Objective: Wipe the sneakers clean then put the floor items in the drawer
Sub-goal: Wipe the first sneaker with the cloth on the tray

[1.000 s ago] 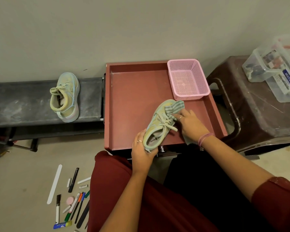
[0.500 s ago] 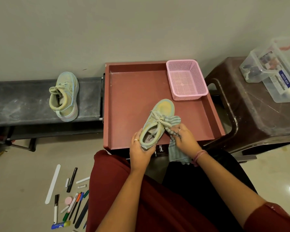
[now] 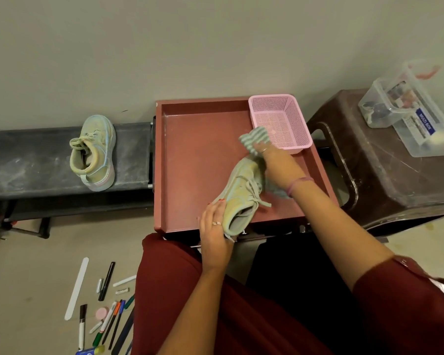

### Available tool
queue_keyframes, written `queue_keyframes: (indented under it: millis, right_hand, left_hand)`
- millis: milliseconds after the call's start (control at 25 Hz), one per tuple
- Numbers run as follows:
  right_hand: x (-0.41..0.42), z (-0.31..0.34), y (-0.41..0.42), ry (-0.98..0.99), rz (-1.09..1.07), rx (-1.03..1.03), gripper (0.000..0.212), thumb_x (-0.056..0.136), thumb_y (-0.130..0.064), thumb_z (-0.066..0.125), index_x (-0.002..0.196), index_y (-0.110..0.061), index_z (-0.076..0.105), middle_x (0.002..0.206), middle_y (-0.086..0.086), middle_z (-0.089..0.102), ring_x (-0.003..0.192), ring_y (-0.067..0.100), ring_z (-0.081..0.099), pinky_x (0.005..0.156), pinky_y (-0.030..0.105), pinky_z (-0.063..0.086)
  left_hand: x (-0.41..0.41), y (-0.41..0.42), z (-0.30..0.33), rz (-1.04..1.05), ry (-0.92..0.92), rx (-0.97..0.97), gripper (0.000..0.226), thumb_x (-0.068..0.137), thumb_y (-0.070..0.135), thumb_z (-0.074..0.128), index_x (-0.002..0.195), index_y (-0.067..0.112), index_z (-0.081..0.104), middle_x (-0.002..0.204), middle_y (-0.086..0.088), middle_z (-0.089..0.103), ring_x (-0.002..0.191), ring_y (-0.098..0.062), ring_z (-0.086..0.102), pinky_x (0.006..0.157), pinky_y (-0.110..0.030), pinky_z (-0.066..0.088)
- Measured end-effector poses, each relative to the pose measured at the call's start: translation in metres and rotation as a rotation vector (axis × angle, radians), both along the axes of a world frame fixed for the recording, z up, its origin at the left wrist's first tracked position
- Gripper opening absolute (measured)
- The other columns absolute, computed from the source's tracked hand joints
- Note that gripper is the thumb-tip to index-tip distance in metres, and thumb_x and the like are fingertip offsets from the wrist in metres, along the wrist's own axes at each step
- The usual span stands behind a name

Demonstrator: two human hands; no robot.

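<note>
My left hand (image 3: pixel 214 226) grips the heel end of a pale green sneaker (image 3: pixel 242 194), fingers curled round its side, holding it over the open red drawer (image 3: pixel 198 160) w/ the toe pointing away from me. My right hand (image 3: pixel 274 162) clutches a striped grey-green cloth (image 3: pixel 254 139) and presses it at the sneaker's toe; part of the cloth sticks up past the fingers, another bit shows below the wrist. A pink mesh basket (image 3: pixel 299 129) sits in the drawer's far right corner, just beside the cloth. The second sneaker (image 3: pixel 94 152), same colour, lies on the dark low counter (image 3: pixel 31 160) to the left of the drawer, toe toward the wall. On the floor (image 3: pixel 23 290) at lower left, near my red-clad knee: a scatter of pens and markers (image 3: pixel 110 321), a white nail file (image 3: pixel 76 288), a small pink round item (image 3: pixel 102 313). At right, a brown plastic stool (image 3: pixel 385 180) carries clear plastic boxes (image 3: pixel 405 108); contents too blurred to tell.
</note>
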State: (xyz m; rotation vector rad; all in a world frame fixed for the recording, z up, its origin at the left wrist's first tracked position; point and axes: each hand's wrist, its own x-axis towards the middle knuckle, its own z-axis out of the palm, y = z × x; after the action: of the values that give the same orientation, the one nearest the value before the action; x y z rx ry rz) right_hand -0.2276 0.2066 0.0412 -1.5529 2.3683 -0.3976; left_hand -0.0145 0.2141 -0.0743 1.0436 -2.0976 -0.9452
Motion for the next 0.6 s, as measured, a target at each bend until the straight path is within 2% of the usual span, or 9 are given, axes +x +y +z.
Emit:
queue_keyframes:
  millis: [80,200,240,280,360,400,520,600]
  right_hand:
    - [0.019,-0.013,-0.01,0.148,0.192,0.233,0.047,0.094,-0.001,0.042,0.14,-0.006,0.041,0.147,0.014,0.037,0.139,0.027,0.029,0.114,0.03,0.016]
    - [0.041,-0.021,-0.005,0.112,0.513,0.317,0.046,0.089,-0.002,0.047,0.134,-0.013,0.05,0.137,0.009,0.049,0.132,0.026,0.041,0.109,0.038,0.034]
    - [0.042,-0.017,0.001,0.085,0.605,0.319,0.047,0.089,-0.003,0.049,0.135,-0.015,0.05,0.137,0.007,0.05,0.131,0.023,0.043,0.109,0.037,0.035]
    - [0.037,-0.012,0.007,0.044,0.657,0.325,0.05,0.09,-0.004,0.051,0.138,-0.016,0.048,0.142,0.004,0.047,0.134,0.02,0.04,0.114,0.033,0.029]
    - [0.021,-0.002,0.016,-0.009,0.707,0.328,0.057,0.091,-0.001,0.051,0.143,-0.02,0.038,0.151,-0.003,0.034,0.141,0.012,0.025,0.116,0.022,0.011]
    - [0.01,0.001,0.018,0.016,0.719,0.325,0.063,0.09,0.004,0.051,0.145,-0.021,0.035,0.153,-0.004,0.03,0.142,0.01,0.019,0.116,0.022,0.007]
    - [-0.019,-0.004,0.014,0.093,0.588,0.262,0.075,0.08,0.012,0.058,0.145,-0.017,0.032,0.153,0.001,0.03,0.145,0.018,0.017,0.12,0.036,0.014]
    - [-0.011,-0.001,0.008,0.098,0.525,0.296,0.07,0.084,0.01,0.054,0.146,-0.015,0.032,0.153,0.003,0.029,0.145,0.019,0.018,0.119,0.032,0.012]
  left_hand:
    - [0.001,0.001,-0.001,0.002,-0.039,0.005,0.093,0.065,-0.015,0.075,0.14,0.023,0.037,0.139,0.012,0.037,0.131,-0.017,0.035,0.104,-0.057,0.038]
    - [0.001,0.003,-0.001,-0.029,-0.085,-0.049,0.094,0.063,-0.013,0.077,0.141,0.019,0.035,0.138,0.007,0.037,0.128,-0.018,0.037,0.103,-0.052,0.04]
    - [0.001,0.004,-0.001,-0.041,-0.106,-0.074,0.092,0.065,-0.01,0.078,0.141,0.016,0.035,0.137,0.004,0.037,0.127,-0.019,0.038,0.103,-0.05,0.041]
    - [0.001,0.006,0.0,-0.041,-0.126,-0.078,0.089,0.066,-0.008,0.078,0.14,0.014,0.034,0.137,0.003,0.036,0.125,-0.02,0.038,0.102,-0.048,0.042]
    - [0.001,0.007,0.002,-0.011,-0.148,-0.046,0.083,0.07,-0.007,0.075,0.14,0.011,0.036,0.136,0.001,0.035,0.123,-0.019,0.038,0.102,-0.046,0.044]
    - [0.001,0.007,0.002,0.0,-0.146,-0.03,0.082,0.07,-0.009,0.073,0.14,0.01,0.036,0.136,0.001,0.035,0.124,-0.019,0.037,0.103,-0.046,0.044]
    - [0.001,0.005,0.002,0.0,-0.133,-0.008,0.087,0.065,-0.014,0.073,0.142,0.008,0.037,0.138,0.0,0.035,0.128,-0.019,0.037,0.106,-0.047,0.041]
    - [0.0,0.005,0.003,0.014,-0.121,0.028,0.09,0.064,-0.014,0.073,0.141,0.01,0.035,0.138,0.003,0.032,0.128,-0.02,0.037,0.107,-0.049,0.04]
